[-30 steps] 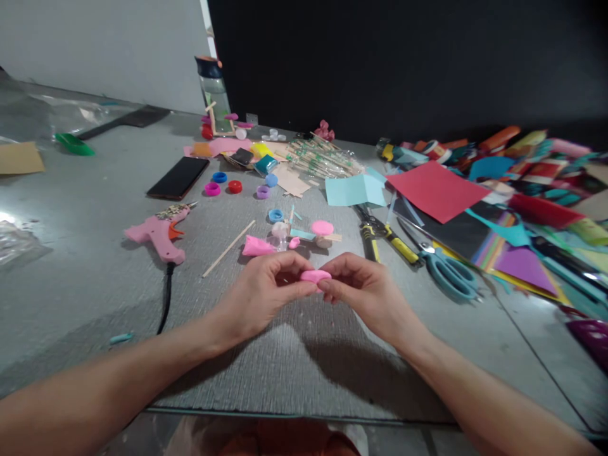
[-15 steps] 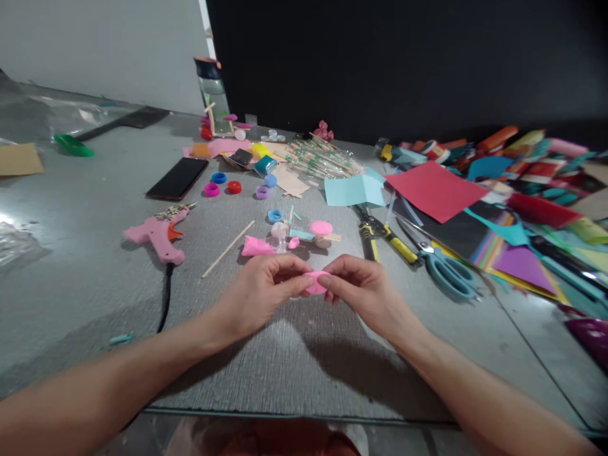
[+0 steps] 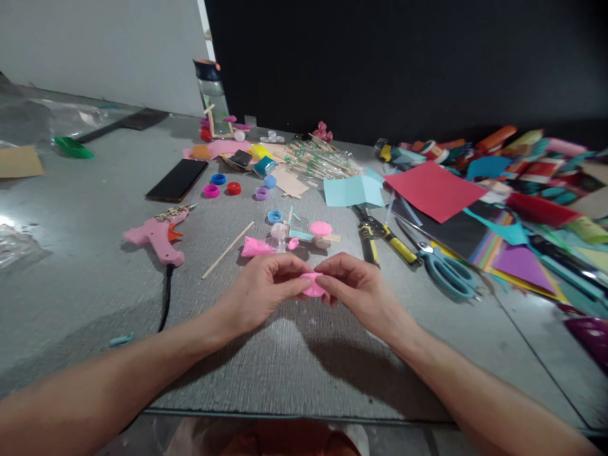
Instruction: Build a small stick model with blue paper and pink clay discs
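Between both hands is a flattened piece of pink modelling clay (image 3: pixel 312 286), raised above the table near its front. My left hand (image 3: pixel 266 285) pinches its left side with thumb and fingers. On the right side, my right hand (image 3: pixel 354 285) presses it with the thumb on top and fingers underneath. Just beyond the hands lie a pink clay packet (image 3: pixel 256 247), a small pink lump (image 3: pixel 293 243) and a pink disc (image 3: pixel 320 228) resting on a small craft piece with wooden sticks. A blue bottle cap (image 3: pixel 274 216) is close by.
A pink glue gun (image 3: pixel 159 237) with a black cord and a wooden stick (image 3: pixel 228 250) lie to the left. Pliers (image 3: pixel 380 234) and blue-handled scissors (image 3: pixel 446 269) are to the right, near coloured paper (image 3: pixel 434 190). A phone (image 3: pixel 177 179) and bottle (image 3: pixel 213 98) are farther back.
Both hands keep hold of the pink clay and have shifted only slightly. More of its face shows between the thumbs now. Everything on the table stays in place.
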Demonstrator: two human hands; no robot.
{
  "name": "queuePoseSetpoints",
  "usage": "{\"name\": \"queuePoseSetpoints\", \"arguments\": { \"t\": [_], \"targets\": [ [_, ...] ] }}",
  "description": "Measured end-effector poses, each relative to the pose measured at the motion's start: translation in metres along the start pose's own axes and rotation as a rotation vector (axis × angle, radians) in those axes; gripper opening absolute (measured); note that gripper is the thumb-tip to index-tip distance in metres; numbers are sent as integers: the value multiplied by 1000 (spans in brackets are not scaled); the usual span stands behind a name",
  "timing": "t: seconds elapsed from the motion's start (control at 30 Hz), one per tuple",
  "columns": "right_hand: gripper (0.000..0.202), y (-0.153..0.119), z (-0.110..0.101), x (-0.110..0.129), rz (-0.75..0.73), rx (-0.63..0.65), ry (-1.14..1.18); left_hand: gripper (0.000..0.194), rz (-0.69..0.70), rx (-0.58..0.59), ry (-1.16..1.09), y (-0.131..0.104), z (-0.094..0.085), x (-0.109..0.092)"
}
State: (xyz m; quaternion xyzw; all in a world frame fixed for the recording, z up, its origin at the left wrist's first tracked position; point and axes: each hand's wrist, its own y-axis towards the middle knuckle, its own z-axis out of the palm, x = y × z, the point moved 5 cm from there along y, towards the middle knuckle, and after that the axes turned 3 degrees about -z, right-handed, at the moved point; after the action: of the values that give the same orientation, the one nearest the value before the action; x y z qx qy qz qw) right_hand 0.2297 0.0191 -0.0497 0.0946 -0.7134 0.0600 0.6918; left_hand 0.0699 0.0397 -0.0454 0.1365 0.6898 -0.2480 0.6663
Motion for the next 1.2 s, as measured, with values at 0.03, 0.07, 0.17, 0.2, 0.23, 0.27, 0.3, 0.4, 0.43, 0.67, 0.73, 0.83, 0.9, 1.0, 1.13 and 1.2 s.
{"name": "queuePoseSetpoints", "arguments": {
  "t": [0.03, 0.07, 0.17, 0.2, 0.23, 0.27, 0.3, 0.4, 0.43, 0.67, 0.73, 0.83, 0.9, 1.0, 1.13, 1.2],
  "targets": [
    [19, -1, 0, 2, -29, -1, -10, 14, -12, -8, -38, 1, -1, -1],
    [22, -1, 0, 5, -60, 2, -41, 15, -23, -20, -63, 1, -2, -1],
    [25, -3, 0, 15, -151, 31, -200, 16, -50, -33, -95, 2, -5, -2],
    [23, -3, 1, 18, -177, 43, -247, 16, -59, -34, -100, 2, -5, -2],
    [20, -4, 2, 20, -202, 56, -285, 17, -72, -32, -104, 2, -5, -1],
    [17, -4, 2, 23, -229, 69, -323, 18, -84, -32, -107, 2, -5, -1],
    [15, -5, 3, 25, -257, 79, -366, 19, -98, -31, -111, 1, -5, 0],
    [17, -7, 5, 30, -347, 93, -504, 21, -130, -18, -148, 0, -4, 3],
    [20, -8, 5, 31, -379, 97, -541, 21, -131, -19, -162, 0, -4, 3],
    [21, -13, 9, 33, -541, 93, -721, 22, -139, -43, -150, -1, -3, 0],
    [20, -13, 9, 32, -555, 85, -739, 22, -149, -60, -154, -1, -3, -1],
    [19, -13, 9, 33, -576, 70, -741, 23, -143, -74, -138, -3, -3, -3],
    [19, -12, 9, 32, -570, 63, -745, 23, -121, -71, -110, -4, -3, -4],
    [21, -10, 7, 31, -538, 60, -736, 24, -86, -63, -106, -3, -3, -2],
    [23, -10, 8, 30, -529, 91, -702, 21, -63, -72, -102, -1, -6, 2],
    [27, -10, 7, 29, -476, 84, -628, 20, -67, -77, -99, 0, -6, 2]
  ]
}}
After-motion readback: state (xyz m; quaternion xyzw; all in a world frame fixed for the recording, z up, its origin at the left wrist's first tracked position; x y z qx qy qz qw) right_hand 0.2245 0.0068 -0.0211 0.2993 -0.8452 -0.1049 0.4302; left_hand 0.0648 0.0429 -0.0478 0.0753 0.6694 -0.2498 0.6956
